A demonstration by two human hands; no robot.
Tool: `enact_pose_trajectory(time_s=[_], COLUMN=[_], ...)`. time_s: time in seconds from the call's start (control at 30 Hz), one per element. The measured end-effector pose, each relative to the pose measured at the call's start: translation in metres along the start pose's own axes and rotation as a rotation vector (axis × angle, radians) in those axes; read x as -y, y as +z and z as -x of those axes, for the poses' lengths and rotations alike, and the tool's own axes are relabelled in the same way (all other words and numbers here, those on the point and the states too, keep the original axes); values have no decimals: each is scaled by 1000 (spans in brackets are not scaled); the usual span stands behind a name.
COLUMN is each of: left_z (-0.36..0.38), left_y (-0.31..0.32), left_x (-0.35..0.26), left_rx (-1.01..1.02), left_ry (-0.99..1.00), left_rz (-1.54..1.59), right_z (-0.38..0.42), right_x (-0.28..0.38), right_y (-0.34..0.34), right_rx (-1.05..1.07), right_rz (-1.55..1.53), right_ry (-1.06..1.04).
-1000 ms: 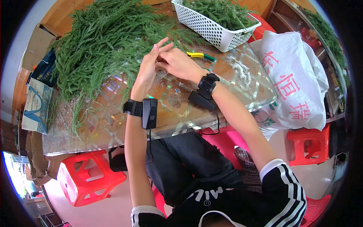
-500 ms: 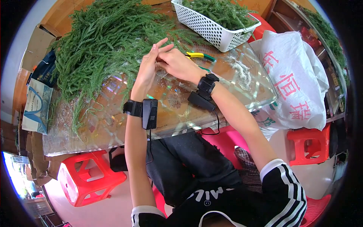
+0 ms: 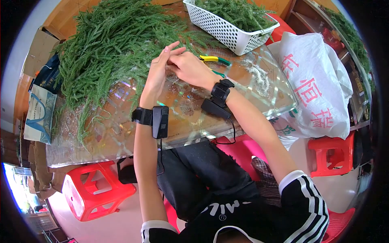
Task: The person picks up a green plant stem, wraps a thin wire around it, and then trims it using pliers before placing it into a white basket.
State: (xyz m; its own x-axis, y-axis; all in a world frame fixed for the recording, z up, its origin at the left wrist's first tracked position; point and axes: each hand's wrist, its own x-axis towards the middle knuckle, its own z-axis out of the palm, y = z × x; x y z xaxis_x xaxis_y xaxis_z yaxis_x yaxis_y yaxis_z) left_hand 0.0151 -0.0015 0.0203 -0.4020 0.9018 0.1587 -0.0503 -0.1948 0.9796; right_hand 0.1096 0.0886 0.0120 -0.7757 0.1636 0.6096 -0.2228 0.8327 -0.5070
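Over the near part of the desk [image 3: 184,125], the left hand [image 3: 156,73] has its grip apart, fingers stretched out. The right hand [image 3: 191,68] touches it; its fingers are partly hidden, so I cannot tell how its grip stands. A yellow-and-green-handled tool [image 3: 210,58] lies just beyond the right hand. Green branches [image 3: 109,44] heap up past the left hand, and farther off stands a white basket [image 3: 221,32] holding more greenery.

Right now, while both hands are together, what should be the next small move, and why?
Probably the right hand should part from the left hand: they touch, with nothing visibly held, and the green sprig pile and yellow-and-green tool lie close by.
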Motion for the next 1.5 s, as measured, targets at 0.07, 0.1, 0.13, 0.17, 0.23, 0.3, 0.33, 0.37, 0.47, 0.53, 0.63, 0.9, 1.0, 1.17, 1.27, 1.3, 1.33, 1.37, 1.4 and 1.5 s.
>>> enact_pose_trajectory(time_s=[0.07, 0.1, 0.13, 0.17, 0.23, 0.3, 0.33, 0.37, 0.47, 0.53, 0.63, 0.9, 1.0, 1.17, 1.27, 1.3, 1.33, 1.37, 1.4, 1.5], left_z=[2, 2, 2, 2, 2, 2, 2, 1, -2, -3, -4, -2, 2, 8, 7, 7, 8, 8, 8, 7], left_y=[2, 3, 3, 3, 3, 2, 2, 1, -2, -2, -3, 2, 2, 3, 1, 1, 2, 3, 4, 1], left_x=[-4, -3, -3, -3, -2, -2, -2, -2, 3, 4, 6, 8, 6, 4, 4, 5, 3, 2, 1, 4], left_rx=[-12, -12, -10, -8, -6, 9, 16, 16, -7, -18, -42, -181, -238, -271, -267, -267, -269, -271, -273, -333], left_ry=[-18, -18, -5, 8, 22, 31, 36, 36, 228, 238, 258, 402, 451, 490, 554, 553, 553, 554, 555, 556], left_rz=[-12, -11, -17, -22, -26, -14, -8, -8, -236, -272, -344, -673, -925, -897, -1006, -1005, -1022, -1040, -1059, -1115], right_z=[0, 0, 0, 0, 0, 0, 0, 0, 0, 0, 0, 2, 2, 2, 2, 2, 1, 1, 1, 0], right_x=[1, 1, 1, 2, 4, 6, 6, 6, 5, 5, 5, -1, -1, -1, -7, -9, -8, -8, -7, -3], right_y=[1, 1, 1, 1, 0, -1, -1, -1, -2, -3, -3, -4, -4, -2, -1, 0, -1, -1, -1, -2], right_rx=[0, 7, 15, 22, 11, -11, -11, -23, -48, -50, -73, -98, -86, -104, -82, -106, -130, -154, -154, -238], right_rz=[9, 23, 36, 50, 61, 81, 80, 103, 149, 171, 199, 286, 279, 262, 278, 273, 268, 262, 262, 141], right_ry=[9, 18, 27, 36, 35, 31, 30, 35, 44, 70, 81, 134, 142, 117, 123, 98, 73, 47, 47, 180])
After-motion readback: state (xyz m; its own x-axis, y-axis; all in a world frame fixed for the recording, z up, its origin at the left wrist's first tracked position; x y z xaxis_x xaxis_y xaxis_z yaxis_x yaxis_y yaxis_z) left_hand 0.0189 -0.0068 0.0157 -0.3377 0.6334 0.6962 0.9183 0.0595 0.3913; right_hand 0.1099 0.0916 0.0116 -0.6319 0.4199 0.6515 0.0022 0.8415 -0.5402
